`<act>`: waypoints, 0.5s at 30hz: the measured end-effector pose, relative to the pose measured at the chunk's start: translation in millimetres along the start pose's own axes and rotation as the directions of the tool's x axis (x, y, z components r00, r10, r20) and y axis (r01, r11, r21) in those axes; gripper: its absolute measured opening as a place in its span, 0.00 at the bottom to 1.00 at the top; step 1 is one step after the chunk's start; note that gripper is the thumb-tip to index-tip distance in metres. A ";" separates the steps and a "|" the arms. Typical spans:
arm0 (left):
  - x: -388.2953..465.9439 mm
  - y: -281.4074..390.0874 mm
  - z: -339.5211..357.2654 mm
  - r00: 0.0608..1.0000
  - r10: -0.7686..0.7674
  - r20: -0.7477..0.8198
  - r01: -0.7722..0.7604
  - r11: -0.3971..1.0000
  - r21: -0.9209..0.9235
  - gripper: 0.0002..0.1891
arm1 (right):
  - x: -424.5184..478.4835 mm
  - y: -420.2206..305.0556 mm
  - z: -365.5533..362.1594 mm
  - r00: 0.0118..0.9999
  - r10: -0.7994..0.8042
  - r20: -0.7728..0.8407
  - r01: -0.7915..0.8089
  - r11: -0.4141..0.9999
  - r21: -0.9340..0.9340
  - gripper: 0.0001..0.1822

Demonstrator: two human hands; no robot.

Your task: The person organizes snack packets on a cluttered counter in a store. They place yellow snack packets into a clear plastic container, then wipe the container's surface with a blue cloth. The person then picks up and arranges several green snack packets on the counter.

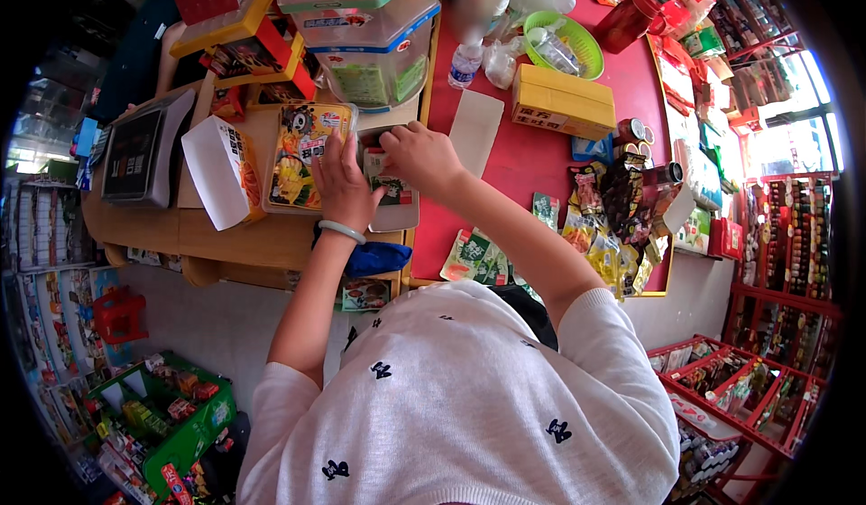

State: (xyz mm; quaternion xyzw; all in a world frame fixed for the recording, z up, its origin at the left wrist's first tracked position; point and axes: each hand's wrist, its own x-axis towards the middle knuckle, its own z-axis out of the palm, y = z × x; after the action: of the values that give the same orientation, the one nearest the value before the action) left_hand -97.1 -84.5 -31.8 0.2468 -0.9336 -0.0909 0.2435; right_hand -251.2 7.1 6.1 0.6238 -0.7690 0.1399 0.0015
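Observation:
My left hand [345,183], with a pale bangle at the wrist, lies with fingers extended over the right edge of a printed food package [298,190] with a clear rim. Its thumb reaches toward an open narrow cardboard box [396,219] that holds small printed packets [399,195]. Over the upper part of this box, my right hand [423,160] bends its fingers down among the packets. Its fingertips are partly hidden, so a grip cannot be made out. Left of the food package stands an open white carton [216,170] with an orange printed side.
Stacked clear plastic bins [365,31] stand behind the hands. On the red tabletop [500,193] are a yellow carton [561,102], a green basket [595,58], a water bottle [465,65] and green-white packets [473,254]. A blue cloth item [379,259] lies at the wooden table's front edge.

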 end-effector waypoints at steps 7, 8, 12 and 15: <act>3.3 6.0 -2.3 0.987 -0.106 0.124 0.084 0.982 0.169 0.68 | 13.8 6.7 -21.0 0.985 0.038 0.168 -0.051 0.996 0.071 0.22; 3.1 5.3 -1.6 0.983 -0.125 0.132 0.104 0.982 0.160 0.68 | 12.9 6.6 -26.7 0.976 0.053 0.213 -0.077 0.991 0.109 0.22; -0.6 4.1 0.3 0.992 -0.087 0.091 0.073 0.987 0.141 0.68 | 6.9 11.0 -19.9 0.985 0.000 0.171 -0.019 0.994 0.109 0.18; -2.9 9.8 -1.4 1.000 0.001 -0.003 0.000 0.988 0.152 0.65 | 11.0 5.7 -5.9 0.994 -0.003 0.109 -0.004 0.998 0.060 0.14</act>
State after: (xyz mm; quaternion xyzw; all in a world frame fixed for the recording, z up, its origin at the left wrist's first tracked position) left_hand -98.3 -74.7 -28.9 0.2646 -0.9375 -0.0188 0.2253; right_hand -260.2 -1.1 12.5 0.6301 -0.7634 0.1288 -0.0593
